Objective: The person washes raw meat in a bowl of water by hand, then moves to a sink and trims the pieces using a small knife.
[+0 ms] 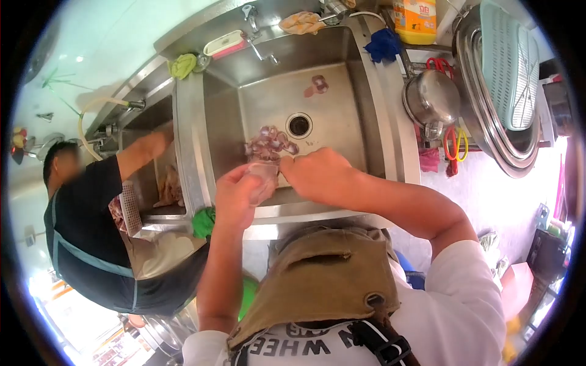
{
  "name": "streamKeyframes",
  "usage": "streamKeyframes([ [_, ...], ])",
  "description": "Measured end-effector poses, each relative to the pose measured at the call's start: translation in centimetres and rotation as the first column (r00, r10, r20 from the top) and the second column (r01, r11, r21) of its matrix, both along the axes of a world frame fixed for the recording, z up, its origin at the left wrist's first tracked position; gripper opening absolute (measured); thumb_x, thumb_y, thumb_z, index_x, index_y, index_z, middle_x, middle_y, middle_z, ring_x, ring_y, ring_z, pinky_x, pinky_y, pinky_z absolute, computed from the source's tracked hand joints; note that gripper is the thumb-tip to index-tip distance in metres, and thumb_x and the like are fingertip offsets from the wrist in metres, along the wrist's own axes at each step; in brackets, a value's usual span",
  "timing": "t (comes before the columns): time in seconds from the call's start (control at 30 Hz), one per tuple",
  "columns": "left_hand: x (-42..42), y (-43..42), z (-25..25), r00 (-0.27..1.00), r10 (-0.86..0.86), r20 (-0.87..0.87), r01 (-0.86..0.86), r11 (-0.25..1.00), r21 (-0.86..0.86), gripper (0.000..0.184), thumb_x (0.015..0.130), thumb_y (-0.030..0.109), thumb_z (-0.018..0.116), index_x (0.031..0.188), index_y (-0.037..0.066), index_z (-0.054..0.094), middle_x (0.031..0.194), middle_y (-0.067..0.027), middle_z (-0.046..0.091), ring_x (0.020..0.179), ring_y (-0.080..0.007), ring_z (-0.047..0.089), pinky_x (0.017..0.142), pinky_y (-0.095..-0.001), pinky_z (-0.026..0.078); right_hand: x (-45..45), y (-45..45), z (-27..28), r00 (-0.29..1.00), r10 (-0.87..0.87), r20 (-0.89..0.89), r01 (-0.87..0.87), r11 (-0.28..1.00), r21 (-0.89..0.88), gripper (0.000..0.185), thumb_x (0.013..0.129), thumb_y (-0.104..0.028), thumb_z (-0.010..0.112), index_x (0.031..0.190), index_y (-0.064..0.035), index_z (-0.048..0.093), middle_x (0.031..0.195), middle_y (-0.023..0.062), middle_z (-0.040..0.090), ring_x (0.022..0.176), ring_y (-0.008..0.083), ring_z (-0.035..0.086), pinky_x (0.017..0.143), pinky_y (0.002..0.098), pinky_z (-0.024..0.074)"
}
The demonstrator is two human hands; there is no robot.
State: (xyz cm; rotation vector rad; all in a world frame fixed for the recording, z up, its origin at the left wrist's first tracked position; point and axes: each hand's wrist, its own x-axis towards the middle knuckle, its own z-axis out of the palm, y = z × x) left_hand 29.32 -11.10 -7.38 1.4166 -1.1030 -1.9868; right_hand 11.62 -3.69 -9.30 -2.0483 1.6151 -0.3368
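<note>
Over the near edge of a steel sink (336,79), my left hand (237,189) is closed around a pale, translucent piece (264,178). Close beside it on the right, my right hand (320,177) is closed with its fingertips at the piece's edge; what they pinch is too small to make out. Just beyond both hands, a pile of dark reddish, glossy pieces (271,143) lies on the sink floor, left of the round drain (299,125). A smaller reddish piece (318,84) lies farther back in the sink.
At the left, another person (91,219) reaches into a second sink (146,131) beside a white perforated basket (129,207). A faucet (262,52) stands at the back. To the right are a steel pot (432,97), scissors (452,143) and large trays (510,67).
</note>
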Motion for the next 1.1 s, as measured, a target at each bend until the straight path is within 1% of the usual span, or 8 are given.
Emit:
streamKeyframes([
  [0.1, 0.0, 0.0, -0.5, 0.998, -0.053, -0.027, 0.053, 0.998, 0.022, 0.032, 0.077, -0.001, 0.051, 0.104, -0.013, 0.062, 0.084, -0.0103, 0.062, 0.065, -0.0148, 0.057, 0.058, -0.0257, 0.047, -0.1, 0.3, -0.4, 1.000, -0.006, 0.008, 0.006, 1.000, -0.025, 0.015, 0.080, -0.008, 0.055, 0.091, 0.0014, 0.051, 0.070, 0.0145, 0.065, 0.060, 0.0292, 0.066, 0.052, 0.0402, 0.0512],
  [0.2, -0.7, 0.3, -0.6, 0.999, -0.003, 0.037, 0.003, 1.000, 0.012, 0.024, 0.077, -0.002, 0.050, 0.096, -0.012, 0.062, 0.077, -0.0073, 0.059, 0.060, -0.0124, 0.052, 0.054, -0.0250, 0.042, -1.1, 0.2, 0.8, 1.000, 0.010, -0.005, -0.011, 0.999, -0.045, 0.015, 0.080, -0.009, 0.055, 0.090, 0.0015, 0.051, 0.070, 0.0145, 0.065, 0.061, 0.0305, 0.066, 0.052, 0.0403, 0.0514],
  [0.4, -1.1, 0.2, 0.0, 0.990, -0.111, -0.084, 0.112, 0.994, -0.001, 0.006, 0.079, -0.002, 0.051, 0.077, -0.005, 0.057, 0.066, -0.0003, 0.047, 0.055, -0.0074, 0.036, 0.049, -0.0240, 0.028, -1.3, 0.4, 0.5, 1.000, 0.006, -0.020, -0.007, 0.999, -0.047, 0.016, 0.081, -0.010, 0.056, 0.092, 0.0006, 0.053, 0.066, 0.0134, 0.064, 0.059, 0.0298, 0.066, 0.052, 0.0403, 0.0521],
  [0.7, -0.3, -0.3, -0.9, 0.999, -0.022, -0.033, 0.019, 0.997, -0.075, 0.039, 0.081, -0.007, 0.055, 0.120, -0.008, 0.057, 0.089, -0.0111, 0.063, 0.067, -0.0144, 0.054, 0.056, -0.0262, 0.040, -0.8, 0.1, -0.1, 0.989, -0.093, 0.113, 0.090, 0.995, 0.031, 0.020, 0.088, -0.018, 0.052, 0.094, 0.0012, 0.053, 0.064, 0.0141, 0.063, 0.055, 0.0319, 0.064, 0.049, 0.0434, 0.0503],
  [0.83, -0.7, -0.4, -0.2, 0.987, 0.088, -0.136, -0.088, 0.996, 0.005, 0.037, 0.080, -0.008, 0.054, 0.117, -0.007, 0.056, 0.097, -0.0150, 0.065, 0.074, -0.0183, 0.058, 0.058, -0.0292, 0.044, 1.2, 1.0, -0.9, 0.959, -0.122, 0.257, 0.146, 0.986, -0.076, 0.023, 0.092, -0.020, 0.048, 0.093, 0.0020, 0.053, 0.064, 0.0157, 0.063, 0.054, 0.0327, 0.063, 0.048, 0.0443, 0.0497],
  [0.93, 0.2, -0.6, -1.3, 0.986, 0.041, -0.160, -0.041, 0.999, 0.004, 0.035, 0.079, -0.009, 0.053, 0.113, -0.006, 0.056, 0.097, -0.0153, 0.065, 0.073, -0.0194, 0.058, 0.059, -0.0299, 0.045, 1.7, 0.8, -0.4, 0.942, -0.191, 0.275, 0.169, 0.980, 0.103, 0.020, 0.086, -0.014, 0.050, 0.095, 0.0029, 0.055, 0.077, 0.0197, 0.067, 0.070, 0.0350, 0.068, 0.058, 0.0447, 0.0543],
  [1.03, 0.0, -0.3, -1.3, 0.991, 0.071, -0.110, -0.072, 0.997, -0.008, 0.033, 0.078, -0.010, 0.052, 0.111, -0.006, 0.056, 0.095, -0.0146, 0.064, 0.070, -0.0195, 0.058, 0.058, -0.0289, 0.043, 2.2, 0.8, -3.0, 0.969, -0.170, 0.180, 0.204, 0.961, -0.189, 0.018, 0.088, -0.015, 0.051, 0.093, 0.0019, 0.053, 0.064, 0.0169, 0.063, 0.055, 0.0327, 0.064, 0.049, 0.0440, 0.0504],
  [1.1, 0.1, -0.4, -1.8, 0.992, 0.085, -0.090, -0.087, 0.996, -0.009, 0.035, 0.078, -0.010, 0.052, 0.113, -0.006, 0.057, 0.095, -0.0141, 0.064, 0.069, -0.0191, 0.057, 0.057, -0.0285, 0.042, 2.3, 0.8, -2.7, 0.967, -0.195, 0.165, 0.223, 0.959, -0.176, 0.016, 0.086, -0.012, 0.053, 0.094, 0.0021, 0.053, 0.065, 0.0170, 0.063, 0.056, 0.0327, 0.064, 0.050, 0.0432, 0.0510],
])
